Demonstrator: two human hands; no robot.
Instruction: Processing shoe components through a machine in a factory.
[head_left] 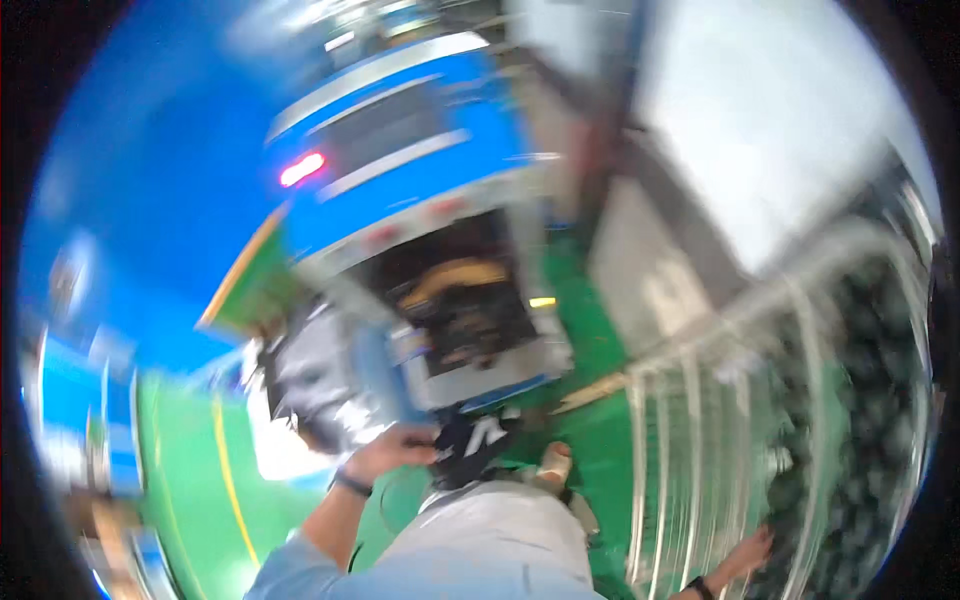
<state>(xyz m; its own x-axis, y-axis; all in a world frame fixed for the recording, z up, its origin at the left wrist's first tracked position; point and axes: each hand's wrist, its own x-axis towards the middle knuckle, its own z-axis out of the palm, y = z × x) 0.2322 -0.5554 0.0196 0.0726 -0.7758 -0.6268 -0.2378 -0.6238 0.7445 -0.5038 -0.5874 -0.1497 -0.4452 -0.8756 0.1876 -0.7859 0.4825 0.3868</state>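
Motion blur smears the whole view. My left hand [400, 448] is in front of my body, its fingers closed at the edge of a black cloth-like item [470, 445] with a white mark. That item hangs just ahead of my waist. My right hand [748, 553] is low on the right, beside a white wire rack [690, 440]. Its fingers are too blurred to show whether they touch the rack or hold anything. Many dark, rounded pieces [870, 400] fill the space behind the bars.
Ahead stands a blue and white machine [400, 140] with a lit red lamp [302, 170] and a dark open bay [460, 300]. White and dark bags [320, 370] lie to its left. The green floor [180, 450] carries a yellow line [232, 480].
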